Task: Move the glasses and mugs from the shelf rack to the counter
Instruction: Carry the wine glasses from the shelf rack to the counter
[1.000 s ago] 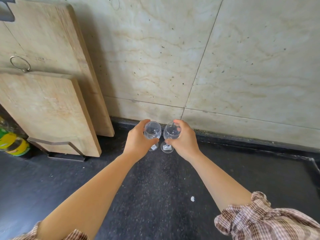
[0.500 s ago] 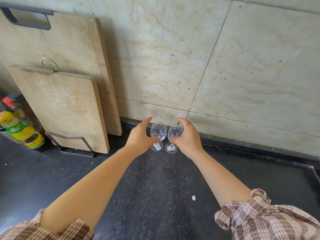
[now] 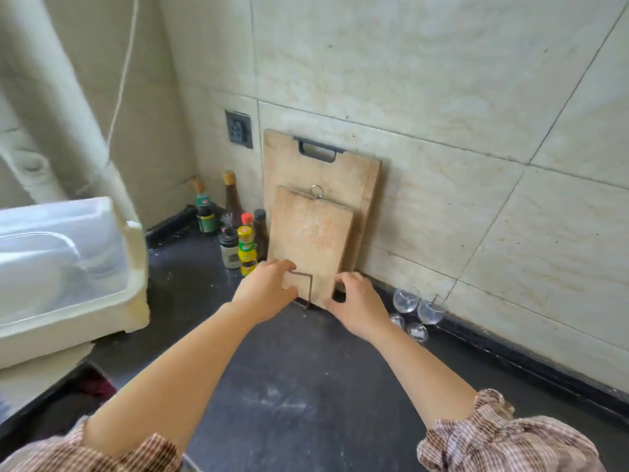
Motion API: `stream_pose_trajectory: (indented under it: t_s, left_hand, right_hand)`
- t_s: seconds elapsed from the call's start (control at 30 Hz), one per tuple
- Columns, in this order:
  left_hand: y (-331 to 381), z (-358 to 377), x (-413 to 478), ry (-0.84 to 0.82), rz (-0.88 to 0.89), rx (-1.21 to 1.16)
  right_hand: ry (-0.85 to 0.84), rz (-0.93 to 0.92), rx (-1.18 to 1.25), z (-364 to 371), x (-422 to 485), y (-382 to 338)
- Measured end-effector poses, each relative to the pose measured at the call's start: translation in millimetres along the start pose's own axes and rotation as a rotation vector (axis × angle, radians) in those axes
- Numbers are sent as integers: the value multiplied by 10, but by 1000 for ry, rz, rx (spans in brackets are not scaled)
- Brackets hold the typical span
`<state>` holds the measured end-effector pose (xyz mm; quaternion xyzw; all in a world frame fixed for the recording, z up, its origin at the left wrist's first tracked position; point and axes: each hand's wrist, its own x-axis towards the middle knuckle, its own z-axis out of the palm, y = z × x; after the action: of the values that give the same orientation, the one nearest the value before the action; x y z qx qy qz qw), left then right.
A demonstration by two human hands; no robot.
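Two clear stemmed glasses, the left one [image 3: 405, 299] and the right one [image 3: 431, 311], stand upright side by side on the black counter [image 3: 306, 386] against the tiled wall. My right hand [image 3: 357, 306] hovers left of them, empty, fingers spread. Further left, my left hand [image 3: 269, 291] is also empty with fingers apart, in front of the small wooden cutting board [image 3: 311, 247]. Neither hand touches a glass. No shelf rack with glasses or mugs is in view.
A larger cutting board [image 3: 360, 178] leans behind the small one in a metal stand [image 3: 303, 291]. Several sauce bottles [image 3: 246, 247] cluster in the corner. A white plastic dish bin [image 3: 68, 267] sits at the left. A wall socket [image 3: 239, 129] is above the bottles.
Both hands have let go of the two glasses, which now stand on the counter, and moved left toward the cutting boards. My view has swung left and pulled back.
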<state>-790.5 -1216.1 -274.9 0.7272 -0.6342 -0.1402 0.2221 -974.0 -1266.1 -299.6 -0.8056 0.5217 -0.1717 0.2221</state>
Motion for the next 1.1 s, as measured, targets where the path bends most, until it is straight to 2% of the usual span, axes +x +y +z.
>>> stream_pose_trajectory:
  t_s: [0.17, 0.5, 0.83, 1.1]
  left_hand:
    - [-640, -936, -1058, 151, -107, 148]
    - [-2071, -2446, -3927, 305, -473, 374]
    - [-3386, -3609, -6308, 458, -912, 405]
    - [-4614, -4650, -7503, 522, -1099, 451]
  right_hand:
    - [-59, -186, -200, 277, -390, -1261]
    - [-149, -518, -291, 1324, -1843, -3913]
    - [-247, -971, -285, 2646, -3165, -6484]
    - [-339, -1185, -194, 3734, -3878, -8423]
